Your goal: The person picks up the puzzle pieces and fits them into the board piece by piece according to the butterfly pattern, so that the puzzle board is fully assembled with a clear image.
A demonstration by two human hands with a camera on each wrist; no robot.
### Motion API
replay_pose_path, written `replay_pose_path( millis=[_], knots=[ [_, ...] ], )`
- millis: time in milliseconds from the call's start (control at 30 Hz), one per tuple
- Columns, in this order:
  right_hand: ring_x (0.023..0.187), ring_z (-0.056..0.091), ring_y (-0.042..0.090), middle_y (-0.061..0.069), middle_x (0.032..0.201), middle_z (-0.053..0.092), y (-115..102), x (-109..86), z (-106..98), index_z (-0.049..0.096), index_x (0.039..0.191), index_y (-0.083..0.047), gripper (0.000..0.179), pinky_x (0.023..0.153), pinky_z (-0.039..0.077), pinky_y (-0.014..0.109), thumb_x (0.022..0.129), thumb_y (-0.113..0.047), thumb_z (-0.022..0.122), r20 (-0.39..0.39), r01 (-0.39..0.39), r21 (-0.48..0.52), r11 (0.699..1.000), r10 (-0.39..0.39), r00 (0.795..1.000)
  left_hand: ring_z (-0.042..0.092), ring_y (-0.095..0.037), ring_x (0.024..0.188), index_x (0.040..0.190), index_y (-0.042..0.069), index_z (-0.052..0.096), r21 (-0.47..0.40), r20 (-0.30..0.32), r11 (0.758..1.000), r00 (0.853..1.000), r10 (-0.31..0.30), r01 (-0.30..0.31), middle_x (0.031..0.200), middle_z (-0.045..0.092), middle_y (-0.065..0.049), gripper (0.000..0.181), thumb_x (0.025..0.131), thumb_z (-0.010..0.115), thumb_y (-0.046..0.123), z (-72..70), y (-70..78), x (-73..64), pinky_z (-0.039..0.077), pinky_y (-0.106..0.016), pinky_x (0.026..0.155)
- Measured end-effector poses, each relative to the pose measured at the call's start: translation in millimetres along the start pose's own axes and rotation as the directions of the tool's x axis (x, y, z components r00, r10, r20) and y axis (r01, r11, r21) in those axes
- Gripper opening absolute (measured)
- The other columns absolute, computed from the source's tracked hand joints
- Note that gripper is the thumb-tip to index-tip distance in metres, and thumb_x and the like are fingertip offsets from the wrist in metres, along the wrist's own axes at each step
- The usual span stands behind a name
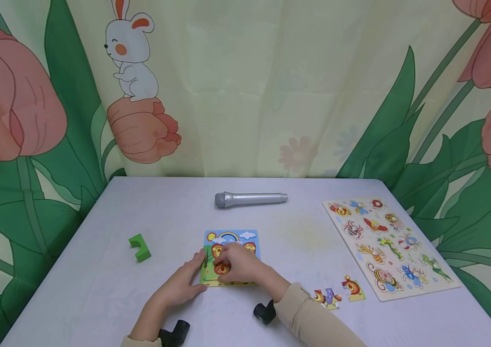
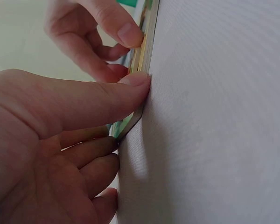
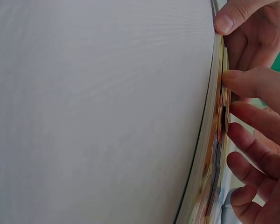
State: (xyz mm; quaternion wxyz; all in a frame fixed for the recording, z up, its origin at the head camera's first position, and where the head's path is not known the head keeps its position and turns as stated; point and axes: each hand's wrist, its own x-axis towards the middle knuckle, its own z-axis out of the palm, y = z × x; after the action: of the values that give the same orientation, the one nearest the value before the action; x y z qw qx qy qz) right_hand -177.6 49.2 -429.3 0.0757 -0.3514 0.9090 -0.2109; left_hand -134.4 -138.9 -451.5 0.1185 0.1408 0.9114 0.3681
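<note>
A small picture puzzle board with a rainbow and sun lies flat on the table. My left hand holds its near left corner, thumb against the near edge and fingers along the left side. Over the board, my right hand pinches a puzzle piece at the board's surface; the hand covers part of the picture. In the right wrist view, the piece's edge shows at the thumb and fingertips. Whether it lies fully flat I cannot tell.
Two loose puzzle pieces, one purple and yellow, one red and yellow, lie right of the right forearm. A green piece sits at left. A silver microphone lies behind the board; a large insect puzzle board lies at right.
</note>
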Motion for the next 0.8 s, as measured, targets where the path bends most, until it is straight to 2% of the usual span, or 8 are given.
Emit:
replay_pose_path(
  millis=[133, 800],
  knots=[
    [0.084, 0.046, 0.005, -0.009, 0.091, 0.059, -1.6, 0.8, 0.3, 0.072, 0.1, -0.014, 0.031, 0.072, 0.042, 0.014, 0.072, -0.025, 0.077, 0.006, 0.002, 0.0, 1.0, -0.002, 1.0, 0.021, -0.035, 0.134, 0.143, 0.002, 0.025, -0.004, -0.001, 1.0, 1.0, -0.006, 0.006, 0.147, 0.024, -0.017, 0.077, 0.08, 0.068, 0.01, 0.5, -0.5, 0.3, 0.017, -0.054, 0.108],
    [0.09, 0.048, 0.006, -0.01, 0.094, 0.062, -5.6, 2.2, -1.3, 0.073, 0.097, -0.016, 0.031, 0.076, 0.044, 0.02, 0.069, -0.027, 0.079, 0.02, -0.065, -0.023, 0.998, 0.066, 0.998, 0.021, -0.034, 0.135, 0.143, 0.002, 0.025, -0.007, 0.001, 1.0, 1.0, -0.016, 0.016, 0.147, 0.024, -0.017, 0.077, 0.08, 0.069, 0.01, -0.5, 3.2, -0.5, 0.017, -0.053, 0.108]
  ],
)
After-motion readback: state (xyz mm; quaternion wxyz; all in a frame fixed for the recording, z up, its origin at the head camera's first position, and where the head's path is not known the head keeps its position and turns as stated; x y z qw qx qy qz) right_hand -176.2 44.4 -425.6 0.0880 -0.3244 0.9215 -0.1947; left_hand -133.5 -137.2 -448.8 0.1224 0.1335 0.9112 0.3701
